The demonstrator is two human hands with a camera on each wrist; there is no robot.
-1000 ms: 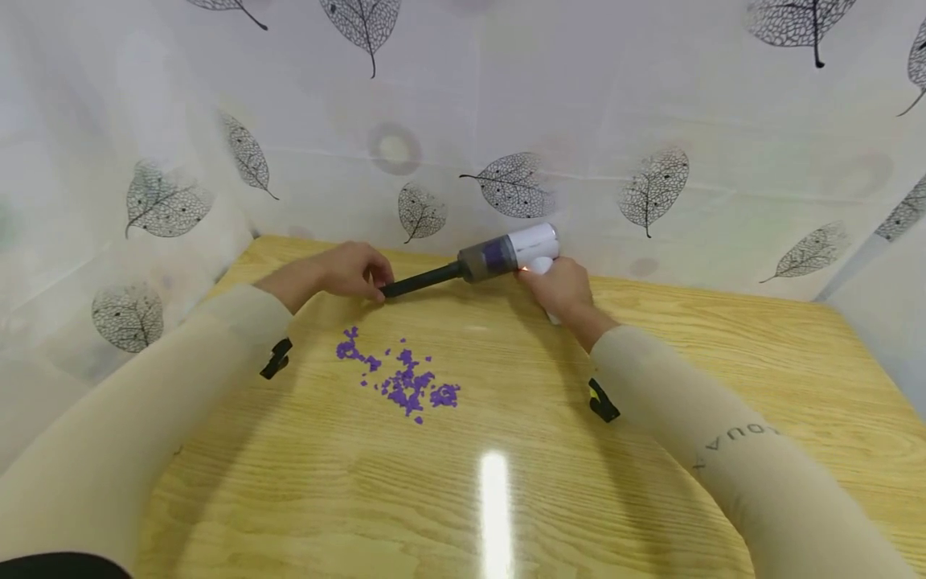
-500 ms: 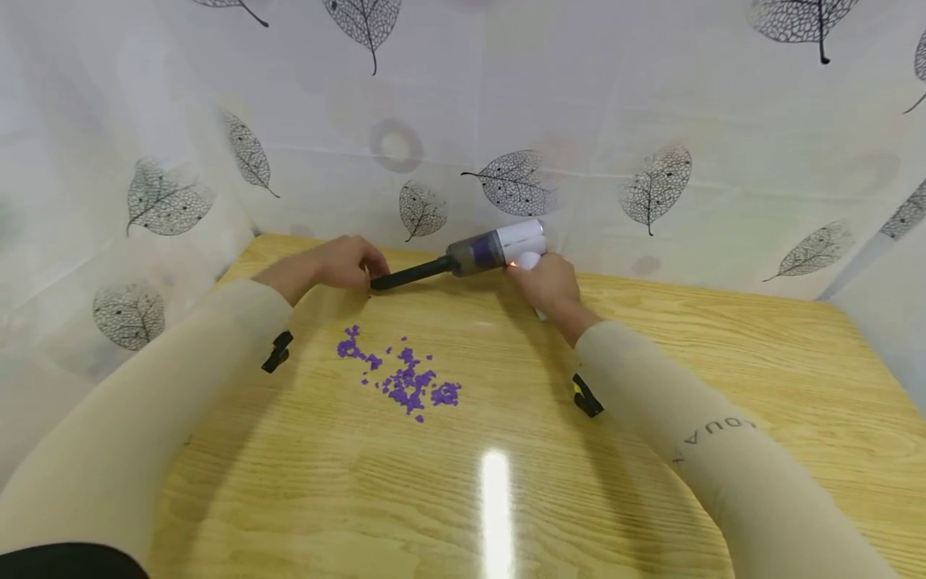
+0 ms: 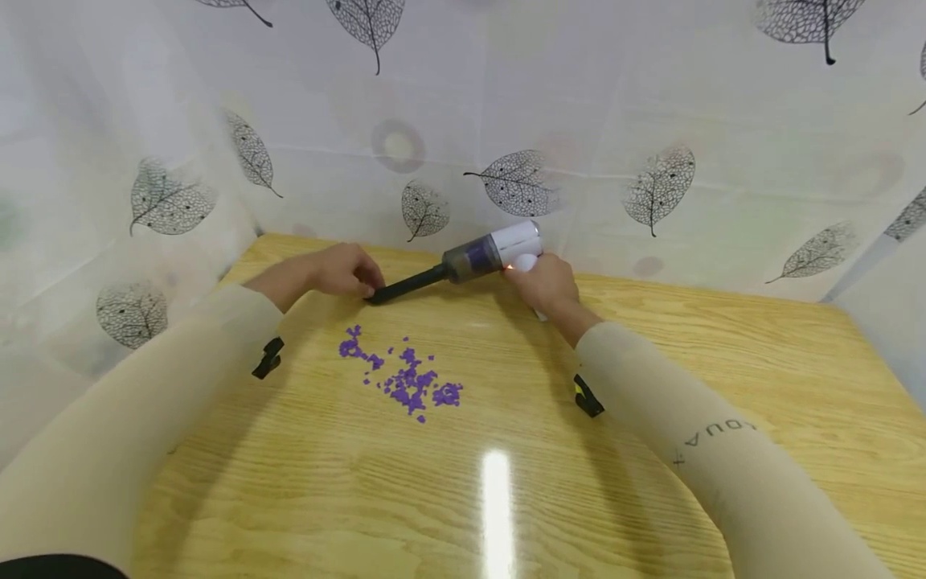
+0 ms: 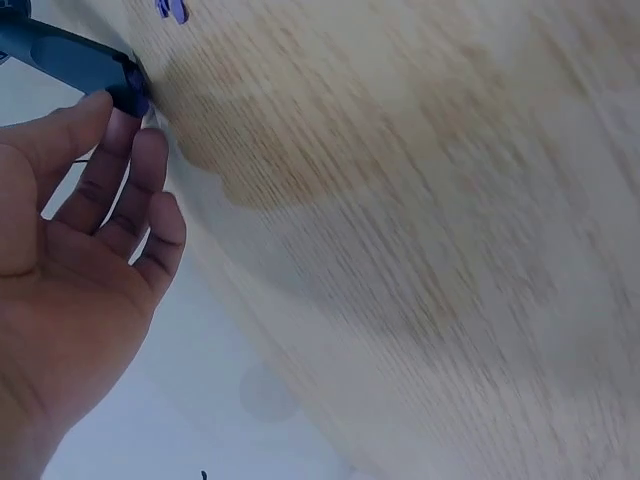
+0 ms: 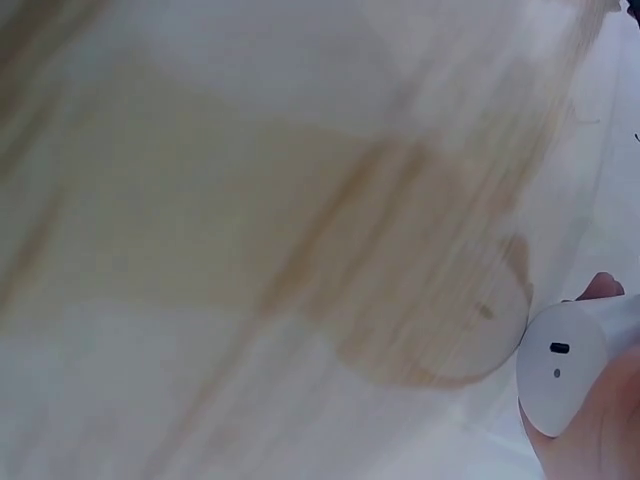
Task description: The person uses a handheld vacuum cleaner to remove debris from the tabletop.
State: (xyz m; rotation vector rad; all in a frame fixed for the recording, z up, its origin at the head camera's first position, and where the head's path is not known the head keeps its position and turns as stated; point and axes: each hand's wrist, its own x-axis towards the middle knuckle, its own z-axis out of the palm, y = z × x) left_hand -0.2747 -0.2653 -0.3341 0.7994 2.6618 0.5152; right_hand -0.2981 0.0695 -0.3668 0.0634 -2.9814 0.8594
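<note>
A handheld vacuum cleaner (image 3: 473, 258) with a white body, a smoky dust cup and a long black nozzle (image 3: 409, 285) lies slanted above the back of the table. My right hand (image 3: 547, 285) grips its white handle, whose rounded end (image 5: 560, 365) shows in the right wrist view. At the nozzle's tip, my left hand (image 3: 342, 270) pinches with thumb and fingertips, seen closer on the dark nozzle end (image 4: 85, 62) in the left wrist view. Small purple bits (image 3: 409, 384) are scattered on the table in front of the nozzle.
The wood-grain table (image 3: 362, 490) meets a pale curtain (image 3: 304, 88) printed with dark leaves along its back edge. A bright light reflection (image 3: 497, 515) lies on the tabletop near the front. Black straps (image 3: 269, 359) hang at both sleeves.
The vacuum cleaner and my right hand have shifted a little to the left. My left hand has also moved slightly left, staying at the nozzle tip. The purple bits have not moved.
</note>
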